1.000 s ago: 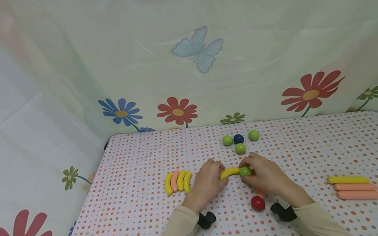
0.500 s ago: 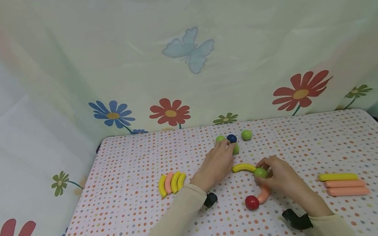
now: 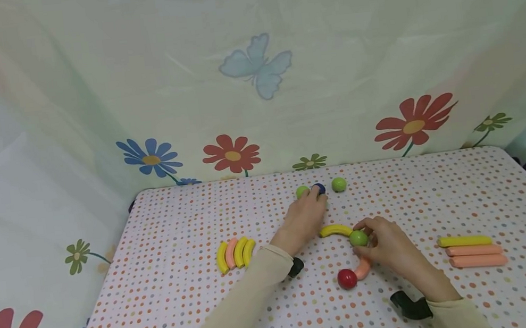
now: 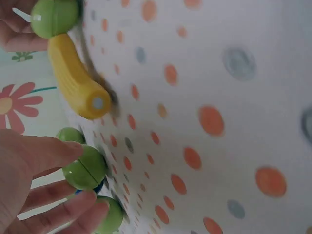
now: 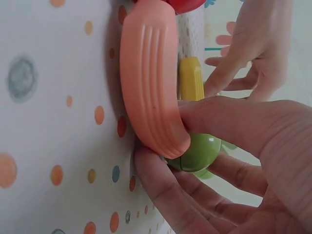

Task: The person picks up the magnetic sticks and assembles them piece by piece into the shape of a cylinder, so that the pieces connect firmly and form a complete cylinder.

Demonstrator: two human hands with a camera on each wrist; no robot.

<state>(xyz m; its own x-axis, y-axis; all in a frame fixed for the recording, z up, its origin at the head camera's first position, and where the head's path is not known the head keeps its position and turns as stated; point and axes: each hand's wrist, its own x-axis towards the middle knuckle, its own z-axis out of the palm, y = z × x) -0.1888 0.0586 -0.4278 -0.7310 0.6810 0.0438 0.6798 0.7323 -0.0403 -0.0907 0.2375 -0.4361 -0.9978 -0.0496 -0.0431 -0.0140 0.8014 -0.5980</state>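
My right hand (image 3: pixel 391 241) holds a green ball (image 3: pixel 358 238) between thumb and fingers. A yellow curved stick (image 3: pixel 336 229) runs left from this ball, with a pale metal disc in its free end in the left wrist view. A pink curved stick (image 5: pixel 151 78) joins the same ball to a red ball (image 3: pixel 347 278) nearer the front. Farther back, my left hand (image 3: pixel 300 221) has its thumb and fingers around another green ball (image 4: pixel 85 168), which the hand hides in the head view. Just beyond it sits a dark blue ball (image 3: pixel 320 187), partly covered by the fingers.
Two more green balls, one left (image 3: pixel 302 192) and one right (image 3: pixel 339 184), flank the blue ball. Several curved sticks (image 3: pixel 238 253) lie side by side at left. Straight yellow (image 3: pixel 464 240) and pink (image 3: pixel 477 260) sticks lie at right on the dotted tablecloth (image 3: pixel 188 321).
My left hand has left the yellow curved stick and reached back to the green ball by the blue one. My right hand keeps its green ball; the joined pieces have shifted slightly right.
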